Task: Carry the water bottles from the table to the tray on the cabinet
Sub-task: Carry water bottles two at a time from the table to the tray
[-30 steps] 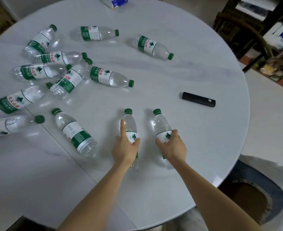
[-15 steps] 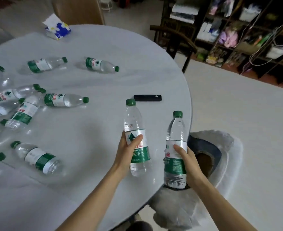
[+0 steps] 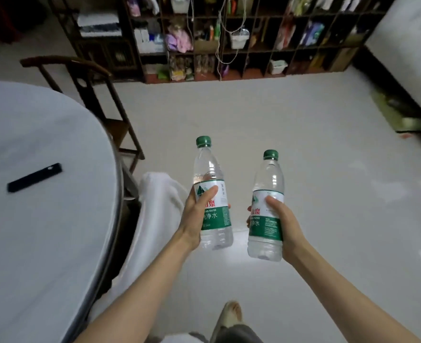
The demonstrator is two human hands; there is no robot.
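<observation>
I hold two clear water bottles with green caps and green-and-white labels, both upright over the pale floor. My left hand (image 3: 196, 214) grips the left bottle (image 3: 210, 174) around its label. My right hand (image 3: 282, 222) grips the right bottle (image 3: 268, 179) the same way. The round white table (image 3: 43, 243) is at my left, and only its right part shows. No other bottles, tray or cabinet are in view.
A black remote (image 3: 34, 177) lies on the table near its edge. A dark wooden chair (image 3: 88, 80) stands behind the table, and a white-covered seat (image 3: 160, 194) sits beside it. Cluttered dark shelves (image 3: 229, 38) line the far wall. My shoe (image 3: 230, 315) is on the floor below.
I lifted both bottles off the table and turned right, away from it. The lying bottles have left the view, and the bottles now hang over the floor.
</observation>
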